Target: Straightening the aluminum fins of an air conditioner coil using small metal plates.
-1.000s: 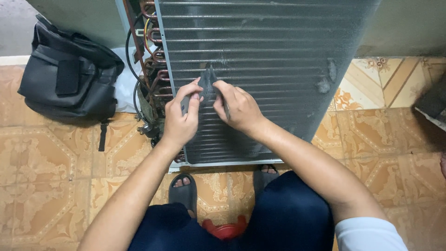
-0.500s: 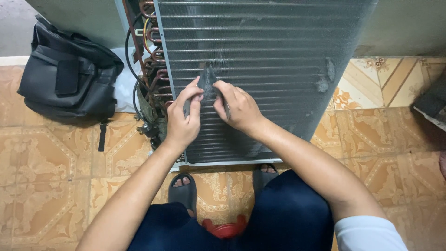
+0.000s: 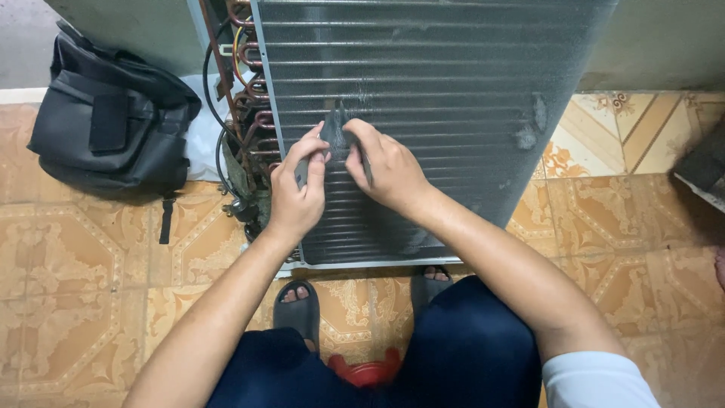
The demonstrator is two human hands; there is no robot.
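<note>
Fingertips of both hands meet on the grey finned metal coil panel (image 3: pixel 453 113), at a patch of bent, flattened fins (image 3: pixel 341 125) left of the panel's centre. The left hand (image 3: pixel 298 189) is curled, thumb and forefinger pinched together at the lower left edge of that patch; a slim dark object seems to run under its fingers, but whether it is a tool or shadow cannot be told. The right hand (image 3: pixel 389 170) is likewise closed, fingertips pressed to the patch from the right, with a thin dark shaft (image 3: pixel 365 168) visible beneath the forefinger. Working from both sides lets each hand steady the thin fins against the other.

The panel leans toward the person, its lower edge on the patterned orange-and-cream tiled floor (image 3: pixel 91 279) – an angle that presents the fin face directly to the hands. More crushed spots (image 3: pixel 532 125) show toward the right edge.

At the panel's left end sit copper return bends and black cables (image 3: pixel 234 98), partly hidden by the frame. A black fabric backpack (image 3: pixel 113 128) lies beyond. The panel's top is cut off – so are the dark sandalled feet (image 3: pixel 298 306), largely covered by the knees
</note>
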